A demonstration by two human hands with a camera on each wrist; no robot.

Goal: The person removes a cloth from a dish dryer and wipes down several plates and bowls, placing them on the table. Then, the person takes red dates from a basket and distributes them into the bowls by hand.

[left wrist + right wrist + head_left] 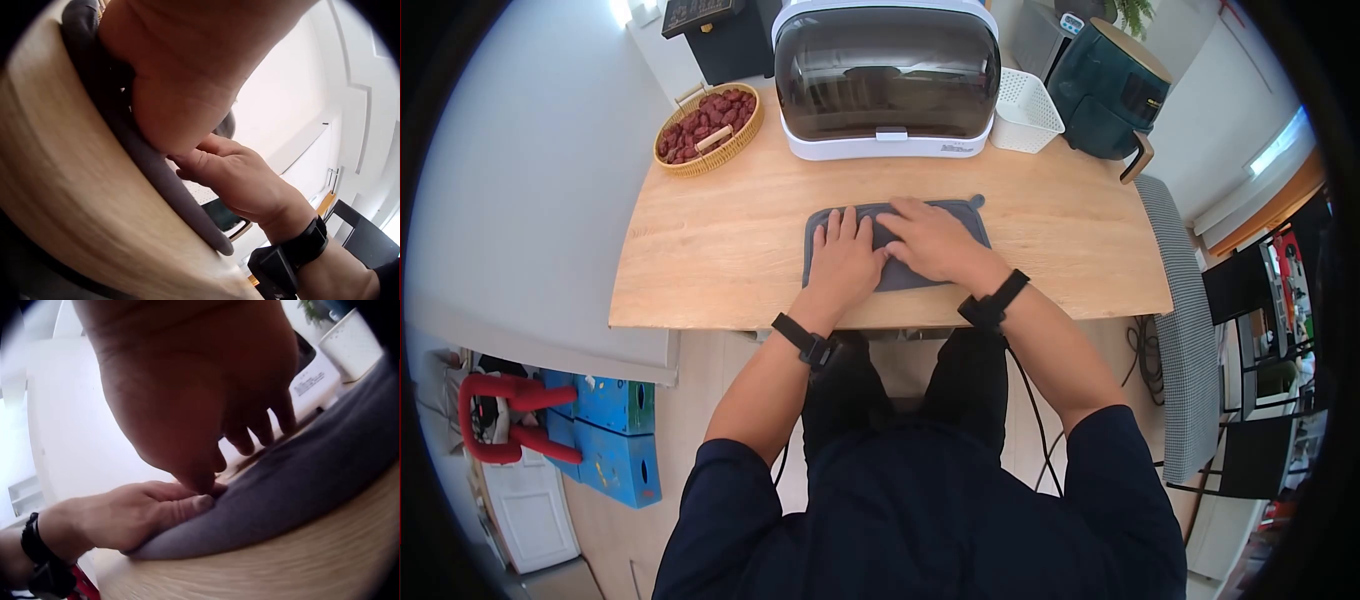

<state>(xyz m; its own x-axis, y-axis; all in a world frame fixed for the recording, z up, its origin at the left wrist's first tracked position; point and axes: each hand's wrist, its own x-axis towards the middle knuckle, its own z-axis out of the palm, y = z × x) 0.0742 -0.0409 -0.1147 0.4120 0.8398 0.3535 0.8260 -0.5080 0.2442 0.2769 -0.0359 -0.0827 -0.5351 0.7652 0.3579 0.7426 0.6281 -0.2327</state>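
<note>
A folded grey cloth (908, 278) with a small hanging loop at its far right corner lies near the table's front edge. My left hand (847, 262) rests on its left half, fingers straight and pointing away from me. Over the right half is my right hand (935, 242), its fingers extended toward the left. The two thumbs come together near the cloth's middle. In the right wrist view the cloth (300, 490) shows a thick, soft edge on the wood, and the right fingertips point down toward it.
Behind the cloth on the wooden table (730, 235) stands a white cabinet with a dark clear lid (887, 75). A basket of dried red dates (710, 128) is at back left. A white perforated basket (1026, 112) and a green air fryer (1105, 95) stand at back right.
</note>
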